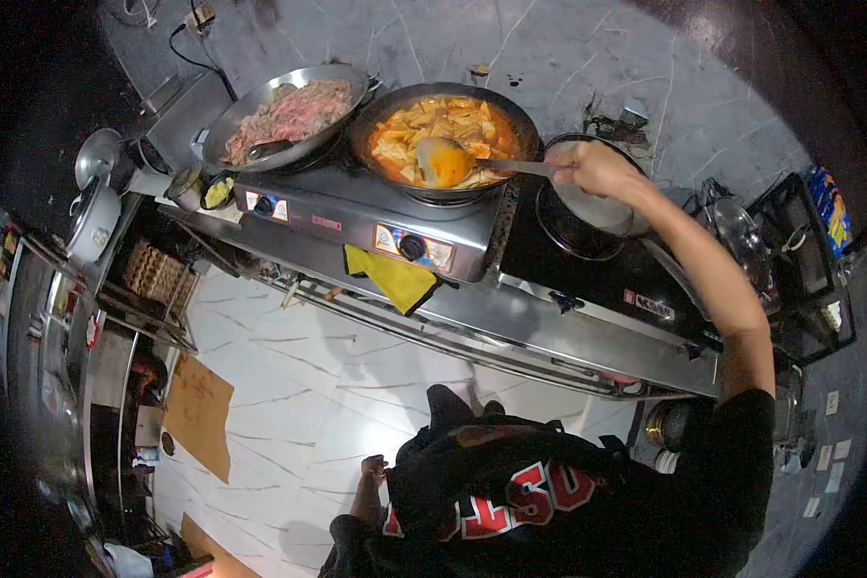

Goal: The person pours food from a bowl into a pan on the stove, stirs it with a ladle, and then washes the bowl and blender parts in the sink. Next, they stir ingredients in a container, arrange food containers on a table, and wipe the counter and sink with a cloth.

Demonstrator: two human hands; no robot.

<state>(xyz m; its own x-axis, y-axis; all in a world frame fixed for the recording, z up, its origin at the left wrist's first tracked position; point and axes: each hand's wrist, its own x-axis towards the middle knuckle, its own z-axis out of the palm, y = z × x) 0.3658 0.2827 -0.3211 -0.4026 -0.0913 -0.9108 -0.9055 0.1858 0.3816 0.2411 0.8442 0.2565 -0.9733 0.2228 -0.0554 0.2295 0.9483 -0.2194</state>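
Observation:
My right hand (pixel 597 171) is closed round the handle of a metal ladle (pixel 445 162), whose bowl is over the orange-red stew. The stew, with pale flat pieces in it, fills a dark wok (pixel 360 135) on the steel gas stove (pixel 356 207). Low in the view, my left hand (pixel 374 468) hangs beside my body, away from the stove; its fingers look curled, but what they hold, if anything, is too small to make out.
A second wok (pixel 217 125) with pinkish meat and a dark-handled utensil stands left. A yellow cloth (pixel 392 276) hangs over the stove's front edge. Right of the stew are a pale-topped pot (pixel 592 204) and a black stove (pixel 602 275); lids (pixel 737 231) stand farther right.

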